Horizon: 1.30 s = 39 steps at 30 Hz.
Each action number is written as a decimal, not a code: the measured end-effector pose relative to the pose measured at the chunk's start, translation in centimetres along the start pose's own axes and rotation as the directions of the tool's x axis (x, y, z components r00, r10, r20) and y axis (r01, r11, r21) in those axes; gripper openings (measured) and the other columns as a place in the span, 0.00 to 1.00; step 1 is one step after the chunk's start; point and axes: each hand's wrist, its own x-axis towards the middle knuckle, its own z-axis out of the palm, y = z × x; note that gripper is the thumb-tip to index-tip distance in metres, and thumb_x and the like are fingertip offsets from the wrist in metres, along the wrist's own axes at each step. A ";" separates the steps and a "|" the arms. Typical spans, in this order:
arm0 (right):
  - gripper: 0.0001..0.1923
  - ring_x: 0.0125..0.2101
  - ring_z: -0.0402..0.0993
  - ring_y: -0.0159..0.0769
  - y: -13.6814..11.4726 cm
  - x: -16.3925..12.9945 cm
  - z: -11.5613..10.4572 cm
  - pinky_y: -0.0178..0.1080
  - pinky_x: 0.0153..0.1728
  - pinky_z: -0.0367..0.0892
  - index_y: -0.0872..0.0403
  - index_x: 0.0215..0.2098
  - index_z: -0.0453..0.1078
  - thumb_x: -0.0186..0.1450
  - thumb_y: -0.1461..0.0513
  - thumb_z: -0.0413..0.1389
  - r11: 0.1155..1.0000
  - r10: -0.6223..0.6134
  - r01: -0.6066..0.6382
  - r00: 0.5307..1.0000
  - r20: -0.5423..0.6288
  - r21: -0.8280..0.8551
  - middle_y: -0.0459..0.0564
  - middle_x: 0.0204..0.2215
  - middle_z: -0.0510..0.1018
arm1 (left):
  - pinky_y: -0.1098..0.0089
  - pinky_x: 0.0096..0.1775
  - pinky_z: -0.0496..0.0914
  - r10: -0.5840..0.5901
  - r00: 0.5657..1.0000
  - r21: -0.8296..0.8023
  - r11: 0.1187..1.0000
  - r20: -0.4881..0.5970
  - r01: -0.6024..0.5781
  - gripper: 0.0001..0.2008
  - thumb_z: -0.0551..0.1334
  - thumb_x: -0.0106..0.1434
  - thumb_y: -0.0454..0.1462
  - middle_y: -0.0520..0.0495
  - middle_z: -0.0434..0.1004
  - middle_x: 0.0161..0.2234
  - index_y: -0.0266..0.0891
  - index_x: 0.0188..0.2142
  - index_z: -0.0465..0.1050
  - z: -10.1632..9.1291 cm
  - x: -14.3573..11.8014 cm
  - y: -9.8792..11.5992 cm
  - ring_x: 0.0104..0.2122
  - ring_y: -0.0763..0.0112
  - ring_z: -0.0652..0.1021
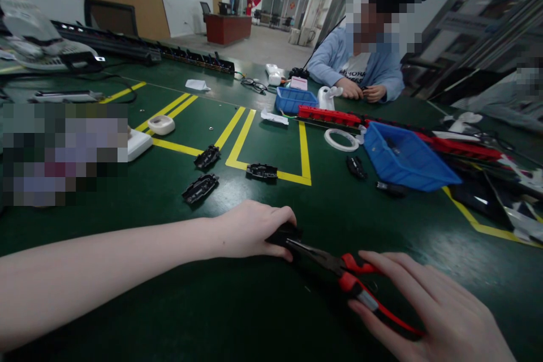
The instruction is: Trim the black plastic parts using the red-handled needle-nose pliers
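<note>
My left hand (254,232) is closed around a black plastic part (285,233), with the thumb and fingers on either side of it. In my right hand (432,305) is a pair of long-nose pliers (360,288) with red handles. The tips of the pliers reach the black part; whether they grip it I cannot tell. Beyond my left hand lie similar black plastic parts: one at the left (201,189), another behind it (207,156), and a third by the yellow tape (262,171).
A blue bin (407,155) stands to the right, near a black piece (355,167) and a white ring (341,140). A smaller blue bin (296,100) and a long red strip (331,116) lie farther back. Across the table sits a person (360,68) handling something small.
</note>
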 end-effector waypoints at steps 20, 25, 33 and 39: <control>0.25 0.32 0.77 0.37 0.3 0.2 0.3 0.38 0.30 0.72 0.55 0.52 0.67 0.61 0.52 0.59 0.999 -0.025 0.025 1.000 -0.003 0.031 0.54 0.40 0.78 | 0.72 0.31 0.68 0.041 0.999 0.047 0.998 -0.016 -0.040 0.19 0.63 0.65 0.47 0.50 0.78 0.39 0.40 0.49 0.63 0.0 -0.1 0.0 0.34 0.68 0.79; 0.24 0.32 0.77 0.39 0.6 0.1 -0.1 0.40 0.29 0.71 0.54 0.53 0.68 0.62 0.52 0.58 0.999 -0.015 0.016 0.999 -0.034 0.032 0.54 0.40 0.79 | 0.71 0.31 0.69 0.049 0.999 0.060 0.997 -0.013 -0.048 0.19 0.63 0.66 0.47 0.50 0.78 0.39 0.39 0.49 0.63 0.0 -0.1 0.2 0.34 0.68 0.79; 0.25 0.33 0.77 0.39 0.4 0.1 -0.2 0.39 0.30 0.72 0.54 0.54 0.67 0.61 0.52 0.59 0.999 -0.024 0.024 1.000 -0.007 0.027 0.54 0.41 0.79 | 0.73 0.31 0.68 0.082 0.996 0.057 0.995 -0.031 -0.080 0.19 0.62 0.66 0.48 0.49 0.77 0.39 0.40 0.49 0.63 0.1 -0.1 0.0 0.34 0.68 0.79; 0.26 0.34 0.77 0.39 0.3 0.1 0.1 0.39 0.31 0.72 0.54 0.54 0.66 0.61 0.52 0.59 0.999 -0.022 0.022 1.000 0.006 0.029 0.55 0.42 0.78 | 0.72 0.31 0.68 0.077 0.996 0.070 0.995 -0.034 -0.075 0.19 0.62 0.66 0.48 0.48 0.77 0.39 0.39 0.49 0.63 0.2 -0.1 0.0 0.34 0.67 0.79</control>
